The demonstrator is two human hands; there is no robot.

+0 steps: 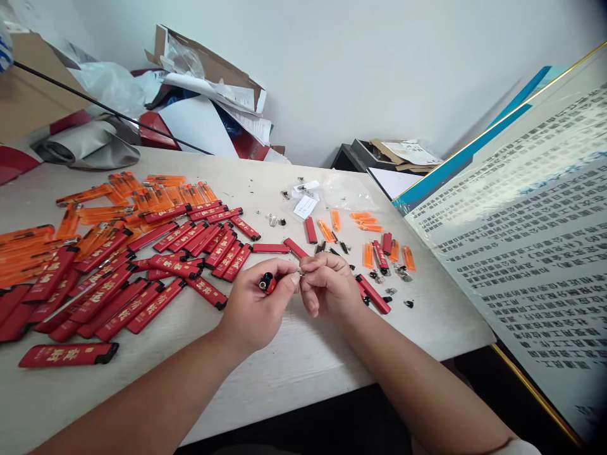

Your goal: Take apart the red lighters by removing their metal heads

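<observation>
My left hand (256,309) is closed round a red lighter (270,285), whose dark end pokes out near the thumb. Its thumb and forefinger meet the fingertips of my right hand (332,284), which is closed in a pinch. Between the fingertips is a tiny metal part (301,273), too small to name. To the left lies a heap of red lighters with gold characters (137,297), and behind it a pile of orange lighters (156,196). Right of my hands are a red lighter body (374,296), loose orange pieces (368,256) and small metal parts (402,273).
A clear plastic bag (348,189) and a white label (305,206) lie toward the back of the table (313,373). A large printed board (512,221) leans at the right. Cardboard and papers (208,95) are stacked at the back left, with a black cable (109,101) across them.
</observation>
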